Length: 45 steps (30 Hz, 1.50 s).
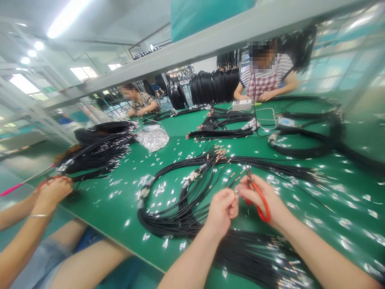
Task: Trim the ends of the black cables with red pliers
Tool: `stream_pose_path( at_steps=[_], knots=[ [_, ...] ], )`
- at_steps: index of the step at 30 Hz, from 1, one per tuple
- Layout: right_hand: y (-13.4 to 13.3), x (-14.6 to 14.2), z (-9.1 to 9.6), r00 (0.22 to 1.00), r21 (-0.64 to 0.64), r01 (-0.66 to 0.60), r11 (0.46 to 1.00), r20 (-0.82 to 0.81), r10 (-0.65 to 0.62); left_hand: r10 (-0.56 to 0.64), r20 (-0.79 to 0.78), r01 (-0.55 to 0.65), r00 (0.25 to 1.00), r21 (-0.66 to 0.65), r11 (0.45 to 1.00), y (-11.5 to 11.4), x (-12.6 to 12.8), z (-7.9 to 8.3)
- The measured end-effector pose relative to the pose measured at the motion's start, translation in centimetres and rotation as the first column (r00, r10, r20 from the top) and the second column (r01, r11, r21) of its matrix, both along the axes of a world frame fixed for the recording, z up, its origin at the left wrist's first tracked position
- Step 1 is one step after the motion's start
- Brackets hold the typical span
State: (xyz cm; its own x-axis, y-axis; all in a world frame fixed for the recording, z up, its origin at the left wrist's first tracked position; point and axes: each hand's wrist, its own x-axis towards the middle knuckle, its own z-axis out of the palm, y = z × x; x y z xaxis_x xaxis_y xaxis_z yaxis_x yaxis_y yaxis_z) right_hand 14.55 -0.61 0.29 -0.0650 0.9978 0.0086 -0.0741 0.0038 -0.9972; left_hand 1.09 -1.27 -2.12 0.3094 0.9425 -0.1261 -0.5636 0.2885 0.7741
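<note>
My left hand is closed in a pinch on the end of a thin black cable, held just above the green table. My right hand is wrapped round the red handles of a pair of scissors, whose blades point up and away toward the cable end. The two hands almost touch. A looped bundle of black cables with metal ends lies under and in front of them.
Small clear scraps litter the tabletop. More cable bundles lie left and far, with a clear plastic bag between. A neighbour's hands work at the left; two people sit across the table. A grey shelf rail crosses overhead.
</note>
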Motion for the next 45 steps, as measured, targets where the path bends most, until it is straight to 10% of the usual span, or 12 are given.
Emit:
stream_pose_path(
  at_steps=[9,18,24,29,39,45],
  knots=[
    [-0.6,-1.0,0.2,0.994,-0.026,0.020,0.999,-0.104,-0.022,-0.045,0.016,0.045,0.999,-0.005,0.999,-0.3,0.2,-0.3],
    [-0.3,0.1,-0.1,0.983,0.217,-0.165,0.962,0.111,0.144,-0.488,0.172,0.506,0.856,-0.077,0.859,0.3,-1.0,-0.2],
    [0.2,0.6,-0.4,0.985,0.147,0.009,0.989,0.167,-0.034,-0.055,-0.089,0.057,0.995,0.028,0.998,0.2,-0.3,-0.3],
    [-0.5,-0.3,0.0,0.984,0.153,0.014,0.988,0.171,-0.040,0.246,-0.357,-0.185,0.901,0.197,0.963,0.1,0.0,-0.1],
    [0.5,0.4,-1.0,0.961,0.189,0.100,0.977,0.235,-0.144,-0.052,-0.122,0.061,0.991,0.066,0.996,-0.6,-0.1,0.9],
    [0.2,0.1,-1.5,0.985,0.042,0.025,0.999,0.172,-0.032,0.229,-0.267,-0.183,0.936,0.185,0.965,-0.1,-0.4,0.8]
  ],
)
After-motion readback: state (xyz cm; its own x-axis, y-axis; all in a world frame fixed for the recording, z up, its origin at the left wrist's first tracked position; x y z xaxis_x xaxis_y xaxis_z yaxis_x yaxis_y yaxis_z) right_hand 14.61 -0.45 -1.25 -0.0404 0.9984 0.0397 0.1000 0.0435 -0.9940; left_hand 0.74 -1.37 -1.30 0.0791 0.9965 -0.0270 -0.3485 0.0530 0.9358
